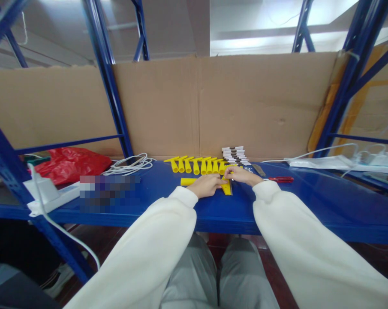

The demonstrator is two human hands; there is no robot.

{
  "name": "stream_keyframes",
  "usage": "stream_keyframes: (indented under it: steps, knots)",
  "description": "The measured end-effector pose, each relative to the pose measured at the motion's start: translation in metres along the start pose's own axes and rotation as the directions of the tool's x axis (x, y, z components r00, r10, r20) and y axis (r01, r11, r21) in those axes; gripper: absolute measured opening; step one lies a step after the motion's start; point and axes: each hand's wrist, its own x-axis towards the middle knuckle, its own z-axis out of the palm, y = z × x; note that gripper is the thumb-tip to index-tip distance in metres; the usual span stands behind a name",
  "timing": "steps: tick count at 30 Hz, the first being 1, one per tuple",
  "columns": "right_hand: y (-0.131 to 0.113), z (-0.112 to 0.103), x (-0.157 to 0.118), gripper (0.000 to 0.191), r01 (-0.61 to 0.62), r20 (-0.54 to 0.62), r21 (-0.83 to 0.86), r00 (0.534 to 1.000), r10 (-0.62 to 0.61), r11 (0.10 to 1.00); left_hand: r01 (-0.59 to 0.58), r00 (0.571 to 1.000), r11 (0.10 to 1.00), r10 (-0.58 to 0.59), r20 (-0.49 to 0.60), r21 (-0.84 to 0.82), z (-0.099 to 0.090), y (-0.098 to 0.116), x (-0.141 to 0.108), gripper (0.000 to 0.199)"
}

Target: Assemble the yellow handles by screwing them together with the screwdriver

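My left hand [206, 186] is wrapped round a yellow scraper-like tool [226, 188], whose handle sticks out to the left and whose wide head lies to the right on the blue shelf. At the upper side of that head, my right hand [240, 175] has its fingers pinched together; what they hold is too small to make out. Behind my hands stands a row of several yellow tools [196, 165] with round handle ends towards me. A fanned stack of black and white packets [235, 154] lies behind the right end of the row.
A red screwdriver [280, 179] lies right of my right hand. White power strips [57, 197] and a red plastic bag [74, 165] are at the left, near coiled white cable [132, 165]. Cardboard [245, 103] closes the back between blue posts. Another power strip [329, 163] is far right.
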Motion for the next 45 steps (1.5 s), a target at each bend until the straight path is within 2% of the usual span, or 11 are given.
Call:
stream_keyframes:
  steps: [6, 15, 22, 25, 28, 30, 35, 41, 45]
  knots:
    - [0.002, 0.004, 0.003, 0.015, -0.017, -0.068, 0.105, 0.997, 0.025, 0.994, -0.008, 1.000, 1.000, 0.008, -0.009, 0.007, 0.000, 0.000, 0.001, 0.039]
    - [0.000, -0.002, -0.004, 0.021, -0.047, -0.040, 0.306, 0.997, 0.063, 0.951, -0.014, 0.996, 1.000, 0.012, -0.089, -0.026, 0.001, -0.002, 0.001, 0.039]
    - [-0.006, -0.007, -0.009, 0.023, -0.101, -0.058, 0.573, 0.985, 0.163, 0.813, 0.018, 0.986, 1.000, -0.017, -0.165, 0.008, 0.005, -0.007, 0.002, 0.039]
    - [-0.007, -0.012, -0.012, 0.019, -0.161, 0.035, 0.667, 0.982, 0.185, 0.728, 0.061, 0.982, 0.997, -0.052, -0.183, 0.041, 0.005, -0.008, 0.003, 0.041]
    - [-0.010, -0.014, -0.016, 0.015, -0.251, 0.234, 0.689, 0.965, 0.120, 0.680, 0.085, 0.976, 0.995, -0.074, -0.205, 0.045, 0.006, -0.009, 0.004, 0.041]
    - [-0.012, -0.014, -0.019, 0.013, -0.264, 0.290, 0.696, 0.954, 0.074, 0.667, 0.090, 0.970, 0.996, -0.081, -0.231, 0.028, 0.008, -0.010, 0.004, 0.040]
    - [-0.016, -0.009, -0.020, 0.013, -0.238, 0.267, 0.712, 0.962, 0.059, 0.661, 0.105, 0.956, 0.994, -0.110, -0.271, -0.033, 0.013, -0.012, 0.006, 0.047]
    - [-0.018, -0.004, -0.021, 0.017, -0.218, 0.244, 0.712, 0.968, 0.057, 0.668, 0.164, 0.974, 0.986, -0.167, -0.154, -0.028, 0.012, -0.010, 0.005, 0.047]
    - [-0.020, -0.002, -0.022, 0.017, -0.218, 0.231, 0.709, 0.970, 0.070, 0.671, 0.190, 0.971, 0.982, -0.190, -0.142, -0.014, 0.010, -0.007, 0.004, 0.048]
